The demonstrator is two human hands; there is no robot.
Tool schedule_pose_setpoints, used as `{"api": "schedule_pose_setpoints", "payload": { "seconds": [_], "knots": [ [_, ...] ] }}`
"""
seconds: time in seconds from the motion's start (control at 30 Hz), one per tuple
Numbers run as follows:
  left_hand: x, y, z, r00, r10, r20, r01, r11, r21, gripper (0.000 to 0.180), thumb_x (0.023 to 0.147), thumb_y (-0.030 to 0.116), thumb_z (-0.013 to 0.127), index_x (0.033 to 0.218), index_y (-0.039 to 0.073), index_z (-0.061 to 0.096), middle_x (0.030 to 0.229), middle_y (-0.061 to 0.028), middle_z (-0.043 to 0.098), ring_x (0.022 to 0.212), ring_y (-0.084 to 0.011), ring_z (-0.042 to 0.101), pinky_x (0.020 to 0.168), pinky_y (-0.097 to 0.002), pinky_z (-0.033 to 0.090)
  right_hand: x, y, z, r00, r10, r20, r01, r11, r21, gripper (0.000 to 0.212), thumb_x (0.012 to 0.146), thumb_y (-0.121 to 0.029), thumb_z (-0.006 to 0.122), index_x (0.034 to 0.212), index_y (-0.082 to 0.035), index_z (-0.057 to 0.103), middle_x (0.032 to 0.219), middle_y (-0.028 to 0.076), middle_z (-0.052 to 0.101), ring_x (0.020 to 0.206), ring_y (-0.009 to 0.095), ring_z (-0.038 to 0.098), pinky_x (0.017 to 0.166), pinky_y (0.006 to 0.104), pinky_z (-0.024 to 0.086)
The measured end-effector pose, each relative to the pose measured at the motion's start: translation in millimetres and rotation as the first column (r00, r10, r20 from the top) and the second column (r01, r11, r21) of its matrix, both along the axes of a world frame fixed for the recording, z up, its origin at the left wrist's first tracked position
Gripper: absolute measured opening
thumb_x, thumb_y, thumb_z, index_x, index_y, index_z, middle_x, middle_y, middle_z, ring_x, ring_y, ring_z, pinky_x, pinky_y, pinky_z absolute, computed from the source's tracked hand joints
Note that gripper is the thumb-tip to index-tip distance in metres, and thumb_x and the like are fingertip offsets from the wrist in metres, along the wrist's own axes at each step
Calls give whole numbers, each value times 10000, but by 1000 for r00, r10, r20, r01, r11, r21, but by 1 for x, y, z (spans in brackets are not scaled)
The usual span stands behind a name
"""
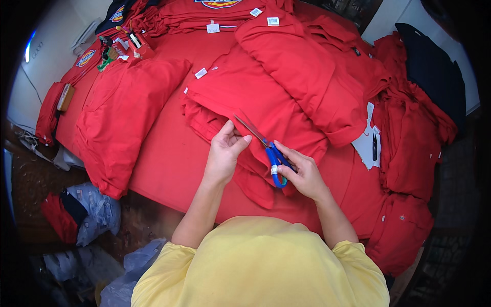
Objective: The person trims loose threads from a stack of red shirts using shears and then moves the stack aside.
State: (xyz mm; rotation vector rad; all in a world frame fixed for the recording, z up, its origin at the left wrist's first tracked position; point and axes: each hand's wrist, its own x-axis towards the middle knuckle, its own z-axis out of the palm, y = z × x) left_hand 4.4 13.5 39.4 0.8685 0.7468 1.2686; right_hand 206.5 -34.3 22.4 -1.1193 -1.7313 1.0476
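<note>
My right hand (308, 178) grips a pair of scissors (273, 153) with blue handles, and the slim blades point up and left. Close to the blade tips is my left hand (223, 159), its thumb and fingers bent together; whatever lies between them is too small to make out. Beneath both hands spreads a red garment (250, 87) with white tags near its upper left corner. Another folded red garment (302, 77) rests over its right side, with a barcode tag at the top.
The red-covered table (158, 169) holds a red garment (128, 112) at left, stacked red clothes (189, 15) at the back and heaped ones (409, 128) at right. A black tool (375, 147) lies on white card. Plastic bags (97, 212) sit on the floor at lower left.
</note>
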Motion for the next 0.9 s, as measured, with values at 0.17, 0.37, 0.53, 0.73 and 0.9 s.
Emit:
{"api": "schedule_pose_setpoints", "payload": {
  "seconds": [0.17,0.37,0.53,0.73,0.9],
  "knots": [
    [-1,1,-2,999,17,38,-16,1000,-17,476,833,-88,548,1293,-13,453,1185,-75,572,1029,-115,559,898,-256,445,3,0,9,1000,-2,-15,-2,968,-250,492,869,-93,581,1344,-53,460,994,119,625,827,180,600,771,317,477],
    [-4,8,-1,999,35,19,-35,999,5,464,833,-70,556,1285,-20,463,1170,-58,572,1030,-116,553,913,-254,433,-6,2,-3,999,-19,36,15,995,99,472,872,-69,549,1337,-61,472,898,113,624,718,135,579,703,280,476],
    [-3,5,1,1000,18,22,-18,1000,-1,460,830,-71,556,1280,-19,471,1178,-56,572,1047,-123,549,933,-260,424,-1,6,5,1000,-2,12,4,981,-193,500,880,-134,578,1357,-72,443,1005,142,626,864,218,618,788,317,470],
    [-14,16,-17,1000,10,29,-9,1000,-16,528,826,-84,545,1332,6,424,1196,-58,554,1026,-103,545,890,-244,427,-7,7,-7,1000,3,4,-3,996,88,480,878,-79,538,1351,-68,455,917,119,628,754,148,593,722,279,472],
    [-7,7,0,1000,14,9,-14,1000,-8,546,821,-93,541,1342,8,409,1199,-60,552,1032,-103,543,866,-235,437,-9,14,5,1000,12,-12,-13,993,-113,486,883,-98,550,1356,-63,445,955,116,623,790,138,589,746,272,470]
  ]
}}
